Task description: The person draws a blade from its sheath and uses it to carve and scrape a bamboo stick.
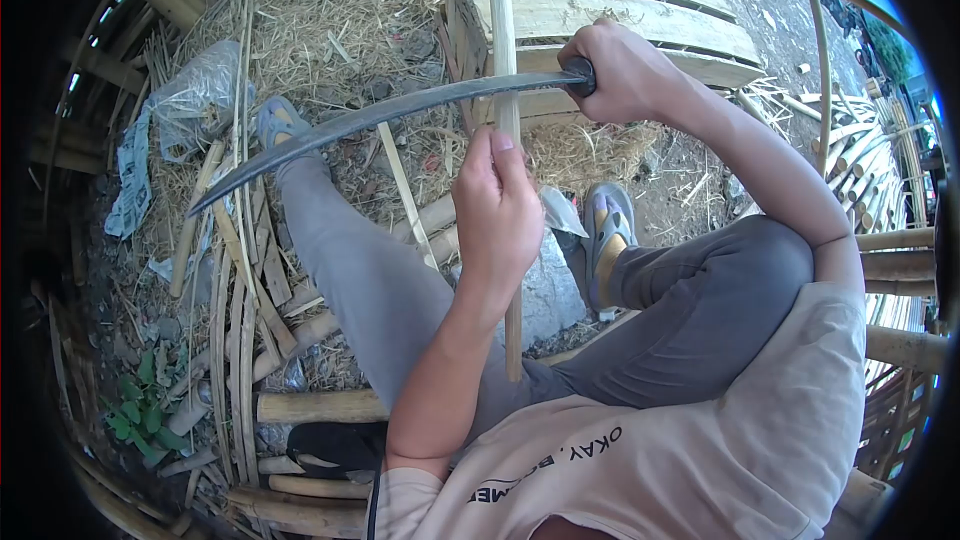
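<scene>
While the left hand point(498, 210) grasps a long, pale bamboo strip point(501, 20) between the legs point(370, 260), the curved grey metal blade point(400, 102) clenched by its handle in the right hand point(622, 70) could skid into nearby fingers point(507, 158).

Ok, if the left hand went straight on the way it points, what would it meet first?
Likely the blade, crossing the stick just ahead of the fingertips; depth is unclear from one view.
</scene>
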Demonstrator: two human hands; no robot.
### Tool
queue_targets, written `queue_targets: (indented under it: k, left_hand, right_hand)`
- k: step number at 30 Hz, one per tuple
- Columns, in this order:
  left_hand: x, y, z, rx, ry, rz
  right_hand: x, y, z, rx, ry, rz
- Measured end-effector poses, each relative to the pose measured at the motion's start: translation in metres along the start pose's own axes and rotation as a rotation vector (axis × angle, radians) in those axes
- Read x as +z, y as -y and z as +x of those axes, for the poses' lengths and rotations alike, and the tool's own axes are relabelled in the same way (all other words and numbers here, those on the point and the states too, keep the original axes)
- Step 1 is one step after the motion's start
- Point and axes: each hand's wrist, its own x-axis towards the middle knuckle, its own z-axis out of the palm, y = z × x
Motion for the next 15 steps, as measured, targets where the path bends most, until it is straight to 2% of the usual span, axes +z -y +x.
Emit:
queue_targets:
  k: [3, 12, 15]
  left_hand:
    - [-0.003, -0.006, -0.003, -0.029, 0.011, -0.044]
    - [-0.01, -0.011, -0.006, -0.033, 0.047, -0.122]
    - [-0.01, -0.012, -0.007, -0.067, 0.051, -0.169]
  right_hand:
    - [-0.009, 0.008, 0.003, 0.01, 0.051, -0.045]
    - [-0.014, 0.001, 0.003, -0.055, -0.084, -0.131]
    - [-0.02, -0.012, 0.009, 0.028, -0.087, -0.201]
